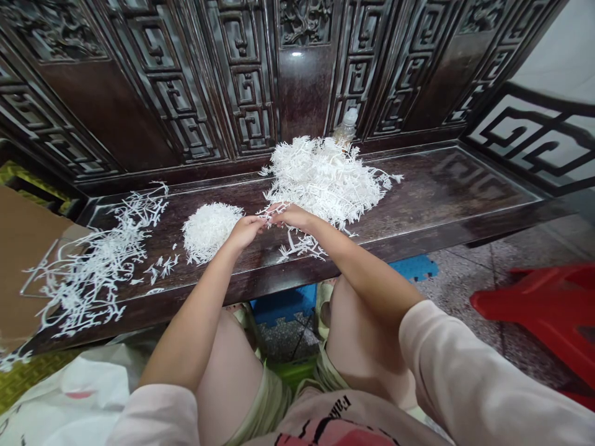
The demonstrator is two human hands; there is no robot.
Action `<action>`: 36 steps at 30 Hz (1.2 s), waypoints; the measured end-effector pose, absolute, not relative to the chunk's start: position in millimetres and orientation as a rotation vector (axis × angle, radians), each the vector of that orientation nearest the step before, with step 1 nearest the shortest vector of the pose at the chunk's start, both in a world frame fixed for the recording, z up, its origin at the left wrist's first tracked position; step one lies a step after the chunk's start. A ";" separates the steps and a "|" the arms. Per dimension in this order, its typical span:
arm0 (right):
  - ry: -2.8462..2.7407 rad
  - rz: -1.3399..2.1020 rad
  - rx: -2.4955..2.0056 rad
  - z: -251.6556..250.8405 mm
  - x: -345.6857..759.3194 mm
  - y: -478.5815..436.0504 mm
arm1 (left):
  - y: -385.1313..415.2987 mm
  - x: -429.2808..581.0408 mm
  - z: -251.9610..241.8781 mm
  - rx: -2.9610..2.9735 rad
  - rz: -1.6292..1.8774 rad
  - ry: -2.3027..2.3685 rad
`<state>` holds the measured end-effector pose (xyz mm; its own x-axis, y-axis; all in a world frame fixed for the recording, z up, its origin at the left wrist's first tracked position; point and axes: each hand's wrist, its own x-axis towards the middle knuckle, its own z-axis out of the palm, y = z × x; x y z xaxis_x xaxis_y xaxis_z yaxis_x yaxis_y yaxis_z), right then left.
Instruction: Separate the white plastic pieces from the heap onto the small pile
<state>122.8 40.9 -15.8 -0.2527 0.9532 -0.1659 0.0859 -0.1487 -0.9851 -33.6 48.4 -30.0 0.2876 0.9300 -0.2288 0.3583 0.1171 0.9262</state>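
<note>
Both the left hand (243, 233) and right hand (292, 217) pinched a white sprig (267, 212); tugging near the loose heap (323, 179) could have snapped it.

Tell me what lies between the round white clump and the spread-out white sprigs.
Small white pieces on the dark wooden bench, in the head view.

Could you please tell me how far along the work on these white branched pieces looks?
Done-looking: a dense rounded heap of fine white bits and loose sprigs further left. In hand: the left hand and right hand pinch a white sprig. Left: the much larger loose heap of branched pieces on the dark wooden bench.
</note>
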 end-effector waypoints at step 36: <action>-1.606 0.802 -1.464 -26.2 115.3 42.6 | 47.9 -25.6 -28.0 1.459 0.867 1.102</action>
